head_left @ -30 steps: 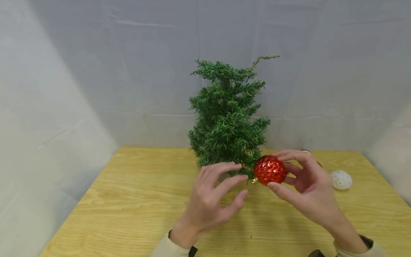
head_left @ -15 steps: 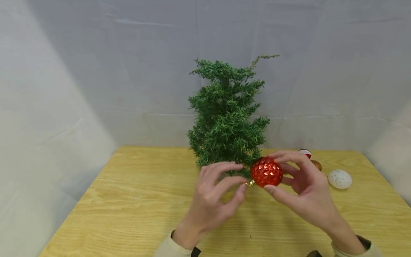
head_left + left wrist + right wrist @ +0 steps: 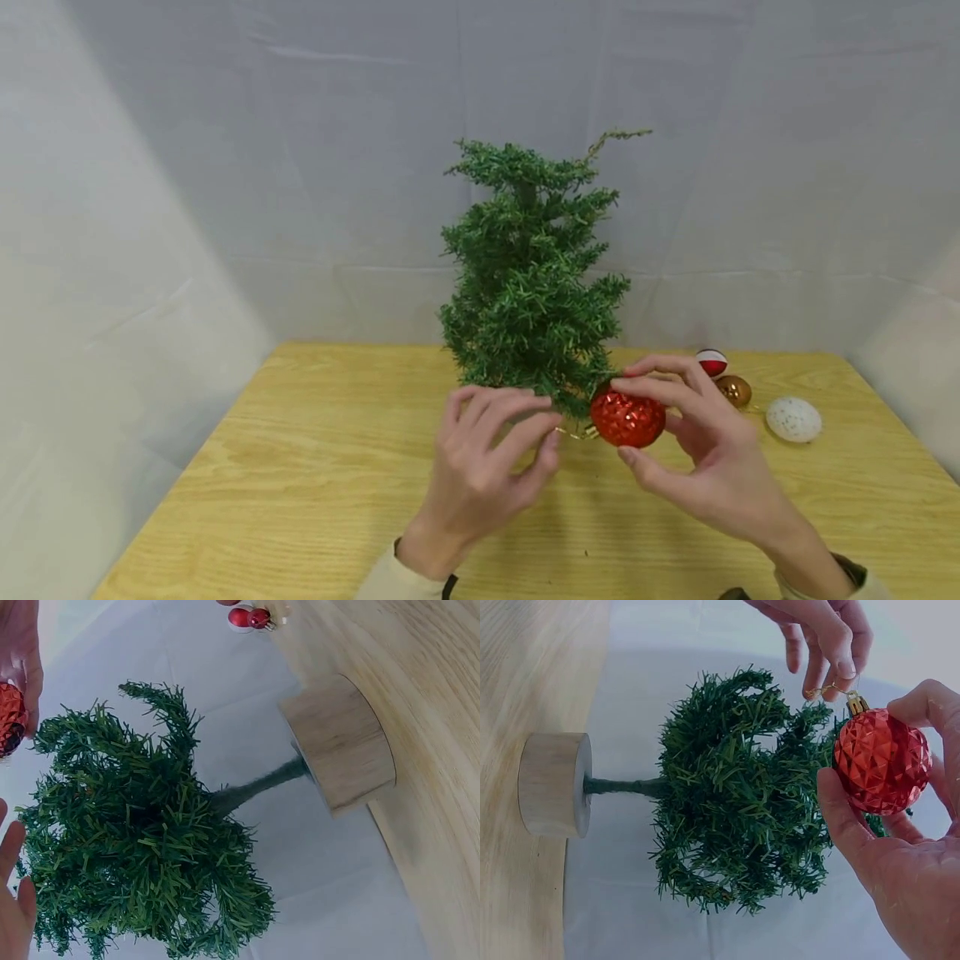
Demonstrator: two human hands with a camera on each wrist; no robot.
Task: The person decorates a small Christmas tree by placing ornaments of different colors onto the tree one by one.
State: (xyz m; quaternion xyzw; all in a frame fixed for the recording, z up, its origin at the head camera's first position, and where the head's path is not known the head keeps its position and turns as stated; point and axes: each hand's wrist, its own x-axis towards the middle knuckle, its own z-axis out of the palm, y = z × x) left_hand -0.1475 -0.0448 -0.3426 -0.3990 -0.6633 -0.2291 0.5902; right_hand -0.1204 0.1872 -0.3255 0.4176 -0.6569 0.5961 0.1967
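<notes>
A red faceted Christmas bauble point(image 3: 628, 417) with a gold cap is held in my right hand point(image 3: 712, 450) between the thumb and fingers, in front of the small artificial Christmas tree point(image 3: 532, 292). From the cap a thin gold string point(image 3: 826, 690) stretches left. My left hand point(image 3: 487, 467) pinches its end between thumb and index finger. In the right wrist view the bauble point(image 3: 881, 761) hangs in the air, its cap toward the left hand point(image 3: 829, 637). Only part of the left hand's fingers point(image 3: 15, 855) shows in the left wrist view.
At the right of the wooden table point(image 3: 300, 467) lie a white speckled bauble point(image 3: 794, 419), a brown-gold bauble point(image 3: 733, 391) and a red-and-white bauble point(image 3: 711, 362). The tree stands on a round wooden base point(image 3: 341, 742). White cloth point(image 3: 360, 167) hangs behind and beside the table.
My left fingers have closed on the bauble's gold string and drawn it out leftward. The bauble has turned and dropped slightly in my right hand, whose fingers have shifted. More baubles show behind it.
</notes>
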